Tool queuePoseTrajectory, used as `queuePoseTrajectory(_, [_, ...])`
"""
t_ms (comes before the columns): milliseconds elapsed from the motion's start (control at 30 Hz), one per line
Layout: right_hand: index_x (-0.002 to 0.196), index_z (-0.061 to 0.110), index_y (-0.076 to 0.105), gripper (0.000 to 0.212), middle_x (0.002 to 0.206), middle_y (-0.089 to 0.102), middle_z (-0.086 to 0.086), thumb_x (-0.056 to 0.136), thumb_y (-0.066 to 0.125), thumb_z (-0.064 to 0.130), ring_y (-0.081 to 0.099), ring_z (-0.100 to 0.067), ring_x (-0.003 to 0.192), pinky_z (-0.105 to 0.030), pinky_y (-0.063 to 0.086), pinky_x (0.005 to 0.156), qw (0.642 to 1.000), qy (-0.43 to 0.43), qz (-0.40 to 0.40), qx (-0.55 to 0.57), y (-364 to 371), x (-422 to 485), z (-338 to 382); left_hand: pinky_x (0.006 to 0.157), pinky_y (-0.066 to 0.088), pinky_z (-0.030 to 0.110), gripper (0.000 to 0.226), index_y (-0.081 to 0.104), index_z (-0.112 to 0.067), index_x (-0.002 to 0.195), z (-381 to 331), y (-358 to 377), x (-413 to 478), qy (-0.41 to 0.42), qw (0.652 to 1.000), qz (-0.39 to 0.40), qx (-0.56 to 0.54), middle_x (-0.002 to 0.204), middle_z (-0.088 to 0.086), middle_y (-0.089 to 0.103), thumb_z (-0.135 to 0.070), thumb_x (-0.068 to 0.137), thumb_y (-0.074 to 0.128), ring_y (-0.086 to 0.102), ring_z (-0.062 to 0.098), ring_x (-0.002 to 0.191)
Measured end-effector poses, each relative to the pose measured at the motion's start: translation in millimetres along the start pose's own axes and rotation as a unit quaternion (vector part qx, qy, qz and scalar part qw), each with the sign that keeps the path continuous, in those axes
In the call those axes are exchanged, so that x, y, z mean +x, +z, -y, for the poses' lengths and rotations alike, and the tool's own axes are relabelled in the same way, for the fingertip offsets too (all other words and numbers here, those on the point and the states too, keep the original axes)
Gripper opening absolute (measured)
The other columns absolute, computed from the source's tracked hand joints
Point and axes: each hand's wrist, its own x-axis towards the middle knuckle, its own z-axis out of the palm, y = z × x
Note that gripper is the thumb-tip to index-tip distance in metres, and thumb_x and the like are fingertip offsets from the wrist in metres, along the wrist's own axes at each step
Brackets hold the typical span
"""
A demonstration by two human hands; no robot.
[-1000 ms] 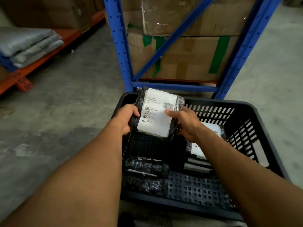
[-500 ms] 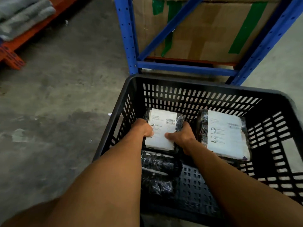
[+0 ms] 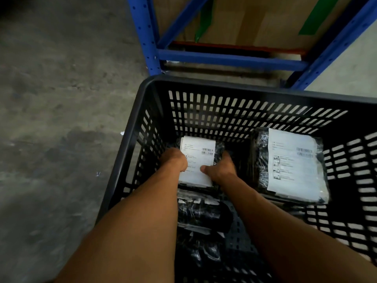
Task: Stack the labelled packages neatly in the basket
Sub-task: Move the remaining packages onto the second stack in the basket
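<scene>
Both hands reached into the black basket (image 3: 130,152) and gripped one labelled package (image 3: 197,162) at its far left corner — the left hand (image 3: 174,160) closed on its left edge, the right hand (image 3: 221,167) on its right. A second labelled package (image 3: 293,166) lay near the far right side; more wrapped packages (image 3: 201,217) sat against the near left edge.

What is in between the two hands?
A labelled package sits between the left hand and the right hand, gripped on both sides, low in the basket. The head view shows it.
</scene>
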Motion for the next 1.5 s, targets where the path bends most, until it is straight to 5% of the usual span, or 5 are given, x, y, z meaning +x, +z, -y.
queuePoseTrajectory(467, [0.139,-0.003,0.048,0.054,0.138,0.055,-0.022,0.1,0.051,0.034,0.056,-0.037,0.124,-0.04,0.045,0.104,0.946,0.053,0.203,-0.245,-33.6,-41.8,-10.6,0.095,0.046,0.034,0.051,0.052,-0.012,0.14,24.8,-11.0,-53.6,0.034,0.979,0.097,0.177,0.144,0.008,0.051,-0.033,0.094,0.056,0.055,0.027,0.124])
queuePoseTrajectory(667, [0.085,0.002,0.054,0.032,0.042,0.063,-0.012,0.104,0.042,0.024,0.061,-0.022,0.032,-0.026,0.05,0.032,0.92,0.125,0.309,-0.207,-38.0,-63.1,-6.3,0.099,0.044,0.034,0.048,0.053,-0.009,0.139,23.8,-18.7,-75.4,0.062,0.974,0.096,0.197,0.145,0.008,0.051,-0.033,0.097,0.052,0.053,0.028,0.126])
queuePoseTrajectory(1000, [0.12,0.003,0.059,0.031,0.119,0.061,-0.028,0.094,0.053,0.021,0.071,-0.034,0.072,-0.03,0.061,0.048,0.949,0.042,0.308,-0.047,-127.9,-79.5,74.0,0.071,0.061,0.037,0.04,0.068,-0.007,0.104,1.6,-135.8,-120.9,-0.026,0.963,0.218,-0.155,0.11,0.019,0.066,-0.038,0.079,0.066,0.066,0.036,0.098])
queuePoseTrajectory(1233, [0.092,0.004,0.065,0.043,0.087,0.063,-0.012,0.092,0.055,0.046,0.06,-0.011,0.041,-0.009,0.047,0.035,0.92,0.002,0.274,0.279,-178.4,-88.4,94.5,0.055,0.058,0.019,0.082,0.069,-0.013,0.111,9.3,-179.6,-153.5,0.137,0.828,0.303,-0.452,0.099,0.015,0.067,-0.069,0.052,0.077,0.06,0.027,0.073])
queuePoseTrajectory(1500, [0.147,0.008,0.04,0.093,0.129,0.048,-0.01,0.082,0.047,0.075,0.064,-0.016,0.049,-0.016,0.046,0.032,0.94,-0.017,0.26,0.222,-178.7,-73.4,78.6,0.039,0.047,0.018,0.095,0.058,-0.017,0.131,-9.9,-157.7,-155.2,0.075,0.913,0.177,-0.36,0.124,0.016,0.062,-0.088,0.072,0.036,0.057,0.019,0.055])
